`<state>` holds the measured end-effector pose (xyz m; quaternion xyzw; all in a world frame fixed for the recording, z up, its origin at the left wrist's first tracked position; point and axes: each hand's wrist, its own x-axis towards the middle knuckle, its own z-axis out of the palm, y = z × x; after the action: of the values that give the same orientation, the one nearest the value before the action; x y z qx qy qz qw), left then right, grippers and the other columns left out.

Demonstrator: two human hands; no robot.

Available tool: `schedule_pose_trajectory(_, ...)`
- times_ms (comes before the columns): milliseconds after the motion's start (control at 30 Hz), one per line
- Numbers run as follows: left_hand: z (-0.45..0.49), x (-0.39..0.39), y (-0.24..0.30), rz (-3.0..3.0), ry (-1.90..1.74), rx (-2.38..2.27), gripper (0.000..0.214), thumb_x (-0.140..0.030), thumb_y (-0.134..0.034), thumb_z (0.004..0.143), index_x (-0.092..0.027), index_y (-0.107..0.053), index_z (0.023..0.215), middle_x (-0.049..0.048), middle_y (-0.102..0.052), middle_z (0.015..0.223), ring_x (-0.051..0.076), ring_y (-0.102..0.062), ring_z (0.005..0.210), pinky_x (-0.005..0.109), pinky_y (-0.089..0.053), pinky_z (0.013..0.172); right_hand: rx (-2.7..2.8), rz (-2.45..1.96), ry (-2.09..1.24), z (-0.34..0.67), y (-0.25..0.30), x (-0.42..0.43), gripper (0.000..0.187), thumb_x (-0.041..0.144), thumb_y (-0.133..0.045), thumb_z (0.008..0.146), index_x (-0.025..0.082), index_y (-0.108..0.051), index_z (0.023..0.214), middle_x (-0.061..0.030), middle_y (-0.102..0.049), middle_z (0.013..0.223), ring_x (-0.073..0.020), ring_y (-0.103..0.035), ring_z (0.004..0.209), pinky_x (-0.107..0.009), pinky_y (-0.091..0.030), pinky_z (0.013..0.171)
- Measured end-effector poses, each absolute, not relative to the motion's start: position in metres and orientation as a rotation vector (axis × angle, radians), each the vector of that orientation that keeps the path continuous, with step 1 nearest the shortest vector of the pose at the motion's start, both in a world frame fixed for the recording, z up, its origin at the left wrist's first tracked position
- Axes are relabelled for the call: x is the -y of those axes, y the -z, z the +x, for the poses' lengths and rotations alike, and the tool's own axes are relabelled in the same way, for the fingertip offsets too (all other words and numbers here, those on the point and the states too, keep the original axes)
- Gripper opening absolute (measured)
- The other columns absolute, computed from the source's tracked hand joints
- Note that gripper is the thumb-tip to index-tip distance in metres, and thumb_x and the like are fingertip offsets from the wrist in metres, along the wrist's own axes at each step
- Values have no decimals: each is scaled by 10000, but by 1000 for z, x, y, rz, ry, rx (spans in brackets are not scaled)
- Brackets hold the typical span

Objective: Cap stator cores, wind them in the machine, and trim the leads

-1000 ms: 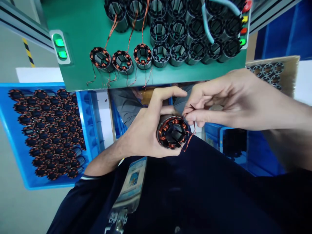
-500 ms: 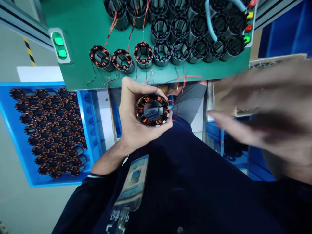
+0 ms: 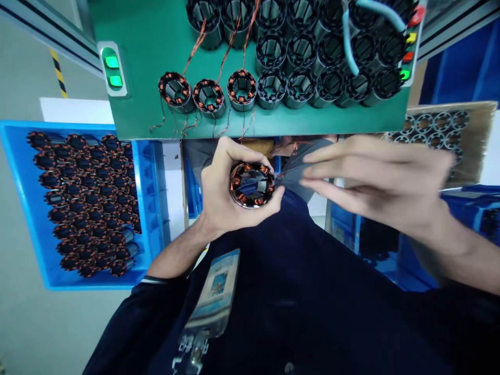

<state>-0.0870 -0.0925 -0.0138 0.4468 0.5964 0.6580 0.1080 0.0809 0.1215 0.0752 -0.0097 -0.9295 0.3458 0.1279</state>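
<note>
My left hand (image 3: pixel 224 190) is wrapped around a motor stator (image 3: pixel 234 194), a black ring-shaped core with copper windings, held with its open end facing up. Thin wires (image 3: pixel 282 176) stick out of its right side. My right hand (image 3: pixel 363 174), a little blurred, has its fingertips drawn together at these wires, to the right of the stator. On the green bench in front, three wound stators (image 3: pixel 241 89) stand in a row with loose wire ends. Beside them are several black cores (image 3: pixel 272 88) that show no copper.
A blue bin (image 3: pixel 150 260) full of wound stators stands at the left. Blue-handled pliers (image 3: pixel 350 49) lie on the cores at the bench's (image 3: pixel 140 117) back right. At the right is a cardboard box (image 3: pixel 478 140) of rings. Lit green buttons (image 3: pixel 112 61) sit at the bench's left.
My right hand has come in from the right, and its fingers have closed at the stator's wires. My left hand still holds the stator. The view has shifted slightly.
</note>
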Motion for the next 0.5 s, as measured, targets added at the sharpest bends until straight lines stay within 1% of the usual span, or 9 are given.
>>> schedule_pose_trajectory(67, -89, 97, 3, 1371, -1706, -1913, 546, -416, -1002, 899, -275, -651, 1292, 28, -731, 1149, 214, -787, 1004, 452, -678, 860, 2665, 5, -970, 82, -90, -117, 238, 215, -922, 1026, 288, -866, 1246, -62, -899, 1315, -225, -880, 1125, -387, -716, 949)
schedule_pose_trajectory(100, -91, 99, -4, 1416, -1613, -1966, 482, -398, -962, 932, -285, -642, 1275, 42, -715, 1150, 233, -768, 1056, 485, -685, 906, 2671, 8, -997, 82, -95, -114, 282, 225, -920, 1032, 279, -853, 1301, -77, -889, 1348, -221, -876, 1124, -383, -715, 942)
schedule_pose_trajectory(167, -92, 101, -20, 1532, -1515, -1995, 439, -391, -932, 935, -309, -640, 1252, 63, -695, 1122, 273, -731, 1118, 536, -686, 946, 2713, 5, -1165, 80, -97, -108, 326, 283, -892, 1072, 237, -819, 1387, -76, -893, 1304, -184, -868, 1028, -341, -711, 873)
schedule_pose_trajectory(200, -92, 100, -26, 1582, -1519, -1978, 452, -389, -938, 914, -315, -645, 1251, 69, -692, 1099, 286, -721, 1120, 544, -684, 936, 2709, 19, -1273, 79, -95, -106, 337, 326, -881, 1089, 200, -807, 1393, -65, -901, 1224, -160, -857, 948, -313, -699, 821)
schedule_pose_trajectory(233, -92, 100, -31, 1606, -1526, -1947, 472, -375, -946, 896, -316, -648, 1257, 74, -695, 1087, 292, -719, 1111, 543, -684, 920, 2686, 44, -1373, 77, -90, -106, 333, 360, -874, 1100, 170, -805, 1365, -44, -901, 1127, -134, -835, 862, -281, -676, 767)
schedule_pose_trajectory(300, -91, 99, -36, 1592, -1538, -1868, 496, -342, -953, 877, -307, -653, 1270, 79, -699, 1095, 282, -732, 1061, 522, -689, 877, 2638, 103, -1483, 73, -77, -109, 242, 374, -855, 1118, 173, -821, 1249, 8, -880, 970, -97, -789, 751, -240, -625, 709)
schedule_pose_trajectory(367, -91, 99, -35, 1575, -1496, -1822, 471, -304, -935, 895, -295, -651, 1271, 70, -708, 1113, 257, -749, 1028, 488, -695, 865, 2662, 156, -1452, 71, -64, -118, 133, 350, -826, 1137, 219, -838, 1152, 19, -886, 957, -96, -781, 744, -241, -595, 705)
schedule_pose_trajectory(400, -91, 99, -32, 1580, -1459, -1822, 451, -283, -922, 909, -286, -650, 1268, 63, -712, 1118, 243, -758, 1029, 468, -697, 877, 2696, 171, -1406, 70, -59, -123, 114, 344, -810, 1146, 238, -846, 1126, 19, -889, 959, -106, -782, 746, -254, -590, 711)
schedule_pose_trajectory(500, -93, 103, -17, 1672, -1406, -1929, 419, -276, -904, 909, -242, -650, 1241, 59, -718, 1114, 230, -768, 1075, 410, -687, 895, 2820, 117, -1231, 69, -53, -134, 151, 351, -767, 1162, 270, -876, 1095, 12, -884, 939, -159, -800, 768, -314, -605, 748)
